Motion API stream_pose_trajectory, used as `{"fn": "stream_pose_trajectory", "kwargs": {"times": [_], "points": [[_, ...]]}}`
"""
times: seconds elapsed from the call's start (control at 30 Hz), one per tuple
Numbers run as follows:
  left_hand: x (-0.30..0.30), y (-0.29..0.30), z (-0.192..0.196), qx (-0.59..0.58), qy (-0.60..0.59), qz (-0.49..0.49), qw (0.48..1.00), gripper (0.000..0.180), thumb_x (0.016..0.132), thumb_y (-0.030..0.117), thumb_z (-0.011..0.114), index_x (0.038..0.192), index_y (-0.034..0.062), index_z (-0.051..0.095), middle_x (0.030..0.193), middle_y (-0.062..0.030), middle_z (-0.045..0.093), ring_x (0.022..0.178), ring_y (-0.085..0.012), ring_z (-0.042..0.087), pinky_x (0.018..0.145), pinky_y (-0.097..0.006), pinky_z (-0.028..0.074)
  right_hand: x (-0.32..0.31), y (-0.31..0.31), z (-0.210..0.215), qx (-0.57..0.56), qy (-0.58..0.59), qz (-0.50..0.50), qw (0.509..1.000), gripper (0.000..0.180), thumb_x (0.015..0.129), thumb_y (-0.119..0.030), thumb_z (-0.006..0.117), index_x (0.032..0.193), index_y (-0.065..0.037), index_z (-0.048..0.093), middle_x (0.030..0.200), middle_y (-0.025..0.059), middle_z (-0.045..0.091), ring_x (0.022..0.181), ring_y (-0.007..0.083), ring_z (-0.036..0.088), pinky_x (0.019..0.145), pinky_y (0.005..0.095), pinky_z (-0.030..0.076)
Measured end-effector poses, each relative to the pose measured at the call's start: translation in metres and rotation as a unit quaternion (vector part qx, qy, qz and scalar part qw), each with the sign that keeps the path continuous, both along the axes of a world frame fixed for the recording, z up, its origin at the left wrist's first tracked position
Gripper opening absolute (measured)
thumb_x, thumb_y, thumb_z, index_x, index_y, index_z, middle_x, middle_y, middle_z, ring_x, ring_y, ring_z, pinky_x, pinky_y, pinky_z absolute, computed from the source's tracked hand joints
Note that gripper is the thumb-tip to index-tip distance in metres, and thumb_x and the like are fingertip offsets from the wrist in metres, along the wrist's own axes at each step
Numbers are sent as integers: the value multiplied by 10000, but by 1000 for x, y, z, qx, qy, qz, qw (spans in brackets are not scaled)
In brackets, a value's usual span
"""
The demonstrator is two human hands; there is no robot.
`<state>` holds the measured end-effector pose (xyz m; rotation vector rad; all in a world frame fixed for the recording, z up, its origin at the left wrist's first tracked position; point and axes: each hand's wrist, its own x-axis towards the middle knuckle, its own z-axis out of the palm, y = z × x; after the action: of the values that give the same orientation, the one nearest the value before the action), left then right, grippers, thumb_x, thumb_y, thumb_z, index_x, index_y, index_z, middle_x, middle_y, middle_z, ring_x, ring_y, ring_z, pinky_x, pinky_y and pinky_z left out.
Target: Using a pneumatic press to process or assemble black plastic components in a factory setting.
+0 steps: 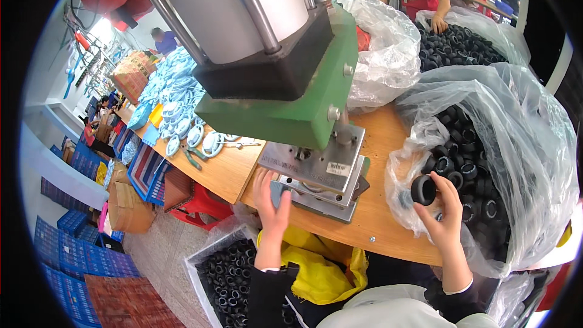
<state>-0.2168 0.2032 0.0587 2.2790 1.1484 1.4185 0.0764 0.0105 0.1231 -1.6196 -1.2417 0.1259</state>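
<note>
Right hand (448,214) pinching a black ring (423,190) by the open bag (516,106); left hand (271,206), thumb and fingers apart, beside the press (276,115)! Ring looks light, firm, probably rubbery: grip its outer rim.

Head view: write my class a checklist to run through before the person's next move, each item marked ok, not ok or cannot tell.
1. Ring held in the right hand: ok, between thumb and fingers.
2. Right hand clear of the press: ok, it is off to the right.
3. Left hand clear of the plates: not ok, it is close at their left end.
4. Space between the plates free: cannot tell, largely hidden.
5. More rings within reach: ok, bag beside the right hand.
</note>
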Motion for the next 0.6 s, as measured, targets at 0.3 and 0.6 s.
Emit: {"fn": "stream_pose_trajectory", "kwargs": {"times": [0.3,0.6], "points": [[87,-19,64,-73,-149,-54,985,405,662,104,760,1018,34,579,949,-138,625,845,-321,609,723,-363,467,-60,47,4,43,94,158,982,590,654,-111,802,1169,14,541,1096,173,600,973,265,607,812,349,496],[85,-24,59,-10,-68,30,997,365,680,41,713,1015,12,572,976,-172,625,927,-330,605,814,-368,457,-84,81,13,20,34,154,987,580,658,-111,773,1164,43,534,1076,202,579,961,359,585,803,387,490]]}}
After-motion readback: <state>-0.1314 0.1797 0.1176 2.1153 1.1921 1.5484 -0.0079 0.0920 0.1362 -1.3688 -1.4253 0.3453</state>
